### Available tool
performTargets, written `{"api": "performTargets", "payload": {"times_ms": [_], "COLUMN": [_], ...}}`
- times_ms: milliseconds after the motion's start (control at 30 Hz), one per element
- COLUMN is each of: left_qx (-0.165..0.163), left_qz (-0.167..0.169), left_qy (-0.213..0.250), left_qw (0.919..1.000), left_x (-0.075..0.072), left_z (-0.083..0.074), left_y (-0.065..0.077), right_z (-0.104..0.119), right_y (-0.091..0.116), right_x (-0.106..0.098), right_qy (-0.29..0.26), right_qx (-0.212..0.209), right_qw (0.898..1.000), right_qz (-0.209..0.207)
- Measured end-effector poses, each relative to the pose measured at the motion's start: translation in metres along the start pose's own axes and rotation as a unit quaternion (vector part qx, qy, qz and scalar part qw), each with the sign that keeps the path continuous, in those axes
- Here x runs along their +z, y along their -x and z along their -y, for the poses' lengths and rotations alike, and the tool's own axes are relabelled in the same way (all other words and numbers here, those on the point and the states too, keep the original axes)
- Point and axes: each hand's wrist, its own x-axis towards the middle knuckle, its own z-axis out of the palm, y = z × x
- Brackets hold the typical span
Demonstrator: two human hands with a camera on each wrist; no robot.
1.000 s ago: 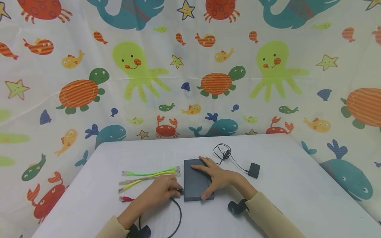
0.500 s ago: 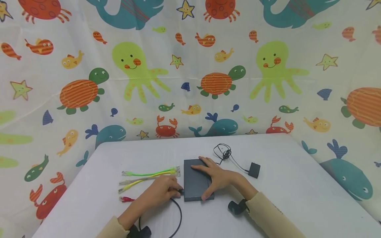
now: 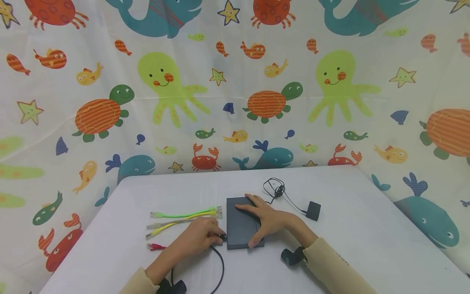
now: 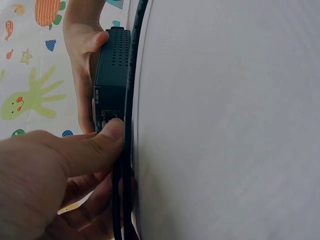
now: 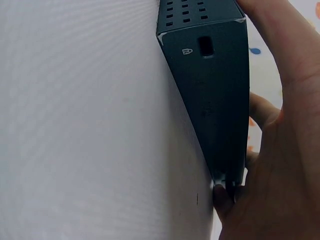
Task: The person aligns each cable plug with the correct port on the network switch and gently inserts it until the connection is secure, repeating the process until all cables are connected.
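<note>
A dark blue-grey network switch lies flat on the white table in the head view. My right hand spans it and grips it, thumb at the near edge and fingers toward the far edge. At the switch's left side, my left hand pinches the plug end of a black cable, which loops toward the front of the table. The left wrist view has my left thumb right at a port on the switch; the plug itself is mostly hidden by the fingers. Vent holes and a lock slot show in the right wrist view.
Short network cables lie left of the switch: a green one, a yellow one, a grey one and a red plug partly behind my left arm. A black power adapter with a bundled cord lies at the back right.
Both hands and the switch hold almost the same position. The near part of the black cable loop shifts slightly to the right.
</note>
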Motion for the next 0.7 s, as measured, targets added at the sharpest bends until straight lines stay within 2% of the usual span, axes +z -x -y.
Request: {"api": "performTargets", "payload": {"times_ms": [700], "left_qx": [-0.002], "left_qz": [-0.003], "left_qy": [0.008], "left_qw": [1.0], "left_x": [-0.0017], "left_z": [-0.0022], "left_y": [0.0005], "right_z": [0.0044], "right_y": [0.0018], "right_x": [-0.0011], "right_qy": [-0.01], "right_qx": [0.009], "right_qw": [1.0], "right_qz": [0.0]}}
